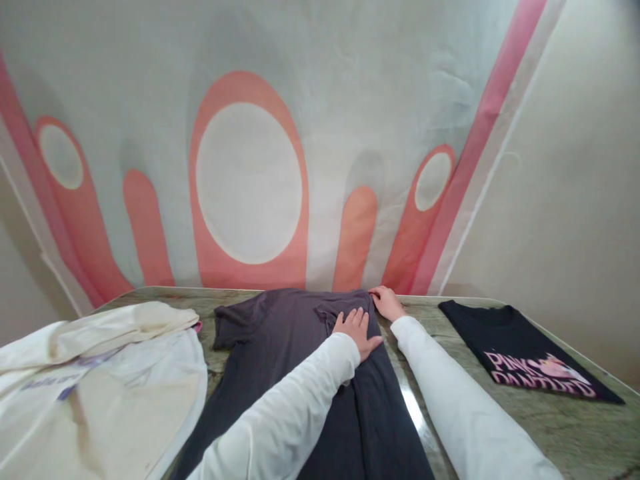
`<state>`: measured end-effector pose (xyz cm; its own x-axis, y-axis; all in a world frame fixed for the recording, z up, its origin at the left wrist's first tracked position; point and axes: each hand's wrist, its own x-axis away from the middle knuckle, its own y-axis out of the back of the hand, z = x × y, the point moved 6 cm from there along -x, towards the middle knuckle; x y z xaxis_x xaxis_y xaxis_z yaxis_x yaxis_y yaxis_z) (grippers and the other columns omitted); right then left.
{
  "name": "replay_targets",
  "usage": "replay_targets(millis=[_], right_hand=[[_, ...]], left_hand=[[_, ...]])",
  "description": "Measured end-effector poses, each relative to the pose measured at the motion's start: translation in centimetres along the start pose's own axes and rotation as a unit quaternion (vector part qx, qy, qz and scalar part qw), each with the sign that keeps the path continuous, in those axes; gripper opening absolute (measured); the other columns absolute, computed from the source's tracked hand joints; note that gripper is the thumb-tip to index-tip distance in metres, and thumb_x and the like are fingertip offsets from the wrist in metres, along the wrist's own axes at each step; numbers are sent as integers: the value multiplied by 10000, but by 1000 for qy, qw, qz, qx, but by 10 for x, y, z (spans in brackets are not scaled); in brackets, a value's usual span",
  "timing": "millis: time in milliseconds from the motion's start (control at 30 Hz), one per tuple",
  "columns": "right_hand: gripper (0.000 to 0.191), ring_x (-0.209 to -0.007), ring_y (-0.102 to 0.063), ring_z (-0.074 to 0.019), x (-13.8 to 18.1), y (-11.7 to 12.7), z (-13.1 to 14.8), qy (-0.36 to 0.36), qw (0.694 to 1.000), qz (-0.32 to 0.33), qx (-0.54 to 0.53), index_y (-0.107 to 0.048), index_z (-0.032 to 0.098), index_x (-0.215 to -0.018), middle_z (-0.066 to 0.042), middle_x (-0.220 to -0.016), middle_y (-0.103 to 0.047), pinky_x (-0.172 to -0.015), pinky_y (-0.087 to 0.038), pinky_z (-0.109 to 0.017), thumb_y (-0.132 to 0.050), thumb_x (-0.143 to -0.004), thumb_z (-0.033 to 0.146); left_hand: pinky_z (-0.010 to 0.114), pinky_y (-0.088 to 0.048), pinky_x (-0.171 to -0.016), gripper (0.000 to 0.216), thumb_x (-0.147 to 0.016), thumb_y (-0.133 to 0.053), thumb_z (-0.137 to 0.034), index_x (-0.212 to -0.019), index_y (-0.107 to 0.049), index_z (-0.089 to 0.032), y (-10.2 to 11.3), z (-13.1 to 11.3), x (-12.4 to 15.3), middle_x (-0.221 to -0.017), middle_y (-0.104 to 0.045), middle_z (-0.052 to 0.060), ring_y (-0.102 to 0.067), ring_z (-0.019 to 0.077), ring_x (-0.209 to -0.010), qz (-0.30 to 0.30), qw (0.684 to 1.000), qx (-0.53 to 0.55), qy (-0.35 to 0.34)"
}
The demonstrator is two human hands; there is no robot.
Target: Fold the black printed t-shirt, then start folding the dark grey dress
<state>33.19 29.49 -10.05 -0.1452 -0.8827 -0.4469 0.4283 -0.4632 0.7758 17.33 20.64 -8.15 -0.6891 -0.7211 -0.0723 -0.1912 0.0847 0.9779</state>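
A dark grey T-shirt (290, 340) lies spread on the table, its left sleeve out to the side and its right side folded inward over the body. My left hand (357, 331) rests flat on the folded part near the upper right, fingers spread. At the shirt's top right corner, my right hand (387, 303) has its fingers closed on the cloth edge. Part of the shirt's middle is hidden under my left forearm, which wears a white sleeve.
Left of the shirt lies a heap of cream and white cloth (145, 393) with purple lettering. A folded black T-shirt (505, 333) with a pink print lies at the right on the green stone-patterned table (560, 427). A wall with pink shapes (325, 133) rises behind the table's far edge.
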Motion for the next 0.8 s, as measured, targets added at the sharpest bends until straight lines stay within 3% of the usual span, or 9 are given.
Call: replay_targets(millis=[167, 300, 433, 533, 633, 733, 800], right_hand=[[201, -862, -536, -161, -2, 4, -2, -18, 999, -28, 1, -635, 169, -851, -74, -885, -609, -821, -366, -259, -444, -790, 176], [222, -850, -538, -157, -3, 9, -6, -29, 998, -54, -7, -607, 143, -885, -80, -886, -603, -807, -381, -266, -402, -801, 148], [175, -817, -556, -143, 0, 8, -3, -15, 999, -43, -22, -608, 167, -853, -52, -855, -618, -779, -402, -257, -453, -773, 158], [186, -791, -569, -136, 4, 6, -3, -24, 998, -42, -30, -585, 160, -910, -53, -863, -621, -765, -414, -261, -480, -757, 175], [226, -772, -577, -141, 8, 7, -7, -54, 997, -47, -34, -548, 143, -968, -61, -848, -623, -750, -421, -277, -479, -761, 203], [207, -755, -584, -145, 11, 6, -10, -79, 995, -38, -41, -546, 150, -941, -58, -820, -629, -718, -427, -278, -473, -772, 243], [200, -741, -587, -144, 13, 4, -9, -86, 995, -24, -47, -553, 163, -917, -52, -811, -634, -693, -427, -268, -489, -768, 281]], left_hand=[[529, -169, -980, 679, -796, -114, -646, -1326, -265, -249, 7, 18, 21, -1406, -215, 38, -179, 295, -1265, 18, 998, -43, -36], [493, -175, -987, 561, -838, -148, -584, -1294, -315, -301, 13, 24, 33, -1379, -287, 18, -226, 275, -1251, -34, 997, -38, -63], [426, -201, -997, 475, -871, -212, -503, -1224, -420, -263, 17, 25, 36, -1309, -397, 31, -287, 232, -1224, -94, 993, -6, -75], [349, -275, -961, 356, -871, -318, -399, -1101, -514, -211, 32, 40, 35, -1168, -513, 52, -389, 199, -1140, -172, 985, 26, -16], [305, -363, -849, 243, -808, -453, -309, -1006, -542, -200, 49, 71, 37, -1032, -555, 61, -488, 189, -981, -240, 964, 44, 105], [310, -390, -768, 217, -776, -492, -340, -932, -561, -207, 56, 101, 43, -948, -569, 59, -516, 199, -897, -246, 944, 56, 214], [333, -387, -750, 257, -782, -463, -429, -853, -589, -216, 56, 112, 46, -914, -581, 59, -520, 215, -884, -225, 940, 56, 249]])
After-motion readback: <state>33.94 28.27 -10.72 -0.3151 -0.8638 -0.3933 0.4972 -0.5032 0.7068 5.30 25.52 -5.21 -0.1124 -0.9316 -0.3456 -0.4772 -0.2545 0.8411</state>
